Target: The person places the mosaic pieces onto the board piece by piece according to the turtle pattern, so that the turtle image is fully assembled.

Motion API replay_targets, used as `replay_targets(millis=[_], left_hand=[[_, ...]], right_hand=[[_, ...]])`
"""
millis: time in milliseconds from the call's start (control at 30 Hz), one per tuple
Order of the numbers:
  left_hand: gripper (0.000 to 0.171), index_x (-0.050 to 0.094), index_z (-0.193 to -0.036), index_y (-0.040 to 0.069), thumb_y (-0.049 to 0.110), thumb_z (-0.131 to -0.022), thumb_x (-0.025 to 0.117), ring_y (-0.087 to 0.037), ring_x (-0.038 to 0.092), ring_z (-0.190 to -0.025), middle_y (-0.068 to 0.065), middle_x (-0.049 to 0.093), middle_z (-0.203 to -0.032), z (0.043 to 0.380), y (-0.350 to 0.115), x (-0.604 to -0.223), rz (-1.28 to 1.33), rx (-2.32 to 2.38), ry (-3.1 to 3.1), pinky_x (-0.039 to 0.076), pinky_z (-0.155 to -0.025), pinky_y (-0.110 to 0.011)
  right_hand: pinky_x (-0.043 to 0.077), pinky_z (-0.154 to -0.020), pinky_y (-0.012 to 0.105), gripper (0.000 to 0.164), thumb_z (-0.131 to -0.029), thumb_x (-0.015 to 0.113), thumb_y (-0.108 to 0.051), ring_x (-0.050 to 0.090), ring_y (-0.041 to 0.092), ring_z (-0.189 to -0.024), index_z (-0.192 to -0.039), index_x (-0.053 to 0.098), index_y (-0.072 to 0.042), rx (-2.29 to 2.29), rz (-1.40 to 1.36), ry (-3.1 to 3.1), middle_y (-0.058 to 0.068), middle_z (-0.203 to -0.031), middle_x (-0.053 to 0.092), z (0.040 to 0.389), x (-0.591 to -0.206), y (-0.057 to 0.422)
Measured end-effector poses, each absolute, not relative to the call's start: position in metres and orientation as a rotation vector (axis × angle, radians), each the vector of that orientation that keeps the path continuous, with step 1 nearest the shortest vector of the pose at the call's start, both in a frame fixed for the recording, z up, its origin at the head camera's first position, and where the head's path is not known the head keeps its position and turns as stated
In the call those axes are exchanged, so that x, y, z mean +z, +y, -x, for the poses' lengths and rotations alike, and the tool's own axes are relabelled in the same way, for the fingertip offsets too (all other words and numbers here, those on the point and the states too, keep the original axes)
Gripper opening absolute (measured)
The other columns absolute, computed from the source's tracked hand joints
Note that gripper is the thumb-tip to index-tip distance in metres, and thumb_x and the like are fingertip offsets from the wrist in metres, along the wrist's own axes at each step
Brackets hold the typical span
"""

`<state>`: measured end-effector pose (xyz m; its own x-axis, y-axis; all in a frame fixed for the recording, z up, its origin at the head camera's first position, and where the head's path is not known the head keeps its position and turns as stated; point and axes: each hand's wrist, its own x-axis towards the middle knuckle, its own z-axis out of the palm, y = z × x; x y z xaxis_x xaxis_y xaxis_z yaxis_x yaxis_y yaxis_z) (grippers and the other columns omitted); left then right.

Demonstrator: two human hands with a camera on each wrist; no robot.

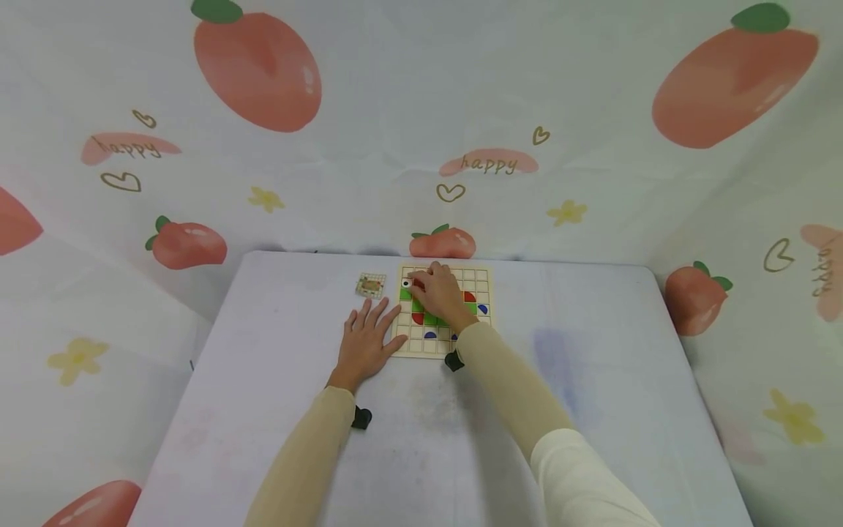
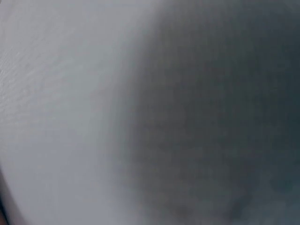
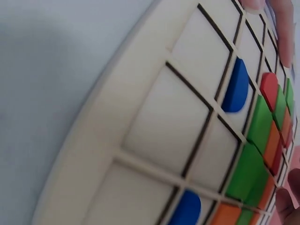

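A pale wooden grid board (image 1: 407, 344) lies on the table with flat coloured pieces set in its squares. My right hand (image 1: 440, 291) reaches over the board's upper left part and pinches a small red piece (image 1: 418, 283) between thumb and fingertips. Right beside those fingertips is a white piece with a black dot (image 1: 405, 283), and a green piece (image 1: 405, 294) sits just below it. With fingers spread, my left hand (image 1: 364, 344) rests flat on the table, thumb on the board's left edge. Blue pieces (image 3: 236, 89) and green pieces (image 3: 246, 171) show in the right wrist view.
A small patterned card (image 1: 371, 285) lies left of the board, beyond the left fingertips. The white tabletop (image 1: 593, 410) ends at a fruit-printed backdrop (image 1: 369, 183) close behind the board. The left wrist view is mostly a dark blur over white.
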<state>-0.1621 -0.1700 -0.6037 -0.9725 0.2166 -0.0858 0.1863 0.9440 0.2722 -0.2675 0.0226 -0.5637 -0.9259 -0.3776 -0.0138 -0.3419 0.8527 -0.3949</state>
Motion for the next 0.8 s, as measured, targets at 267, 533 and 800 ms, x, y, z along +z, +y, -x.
replay_targets(millis=[267,533,800], left_hand=[[0.072,0.027,-0.162,0.034,0.066,-0.1,0.044,-0.034,0.007,-0.162,0.0,0.019,-0.173,0.17,-0.173,-0.608,-0.323,0.398,2.99,0.011,-0.126,-0.063],[0.072,0.031,-0.161,0.03,0.063,-0.1,0.047,-0.038,0.01,-0.161,-0.003,0.022,-0.172,0.182,-0.179,-0.603,-0.299,0.449,2.962,0.012,-0.125,-0.066],[0.069,0.03,-0.162,0.029,0.061,-0.102,0.046,-0.038,0.01,-0.161,-0.004,0.022,-0.172,0.192,-0.183,-0.588,-0.243,0.447,2.867,0.016,-0.125,-0.066]], right_hand=[[0.047,-0.099,0.041,0.043,-0.105,0.055,-0.038,0.049,0.027,-0.111,-0.146,0.057,-0.025,-0.561,0.539,2.964,0.008,-0.122,0.055,0.272,-0.553,0.033],[0.048,-0.104,0.046,0.047,-0.104,0.058,-0.038,0.049,0.029,-0.122,-0.147,0.054,-0.02,-0.471,0.589,3.044,0.01,-0.132,0.054,0.277,-0.538,0.044],[0.047,-0.101,0.05,0.051,-0.103,0.06,-0.036,0.049,0.035,-0.12,-0.148,0.049,-0.017,-0.475,0.565,3.085,0.015,-0.135,0.052,0.274,-0.531,0.066]])
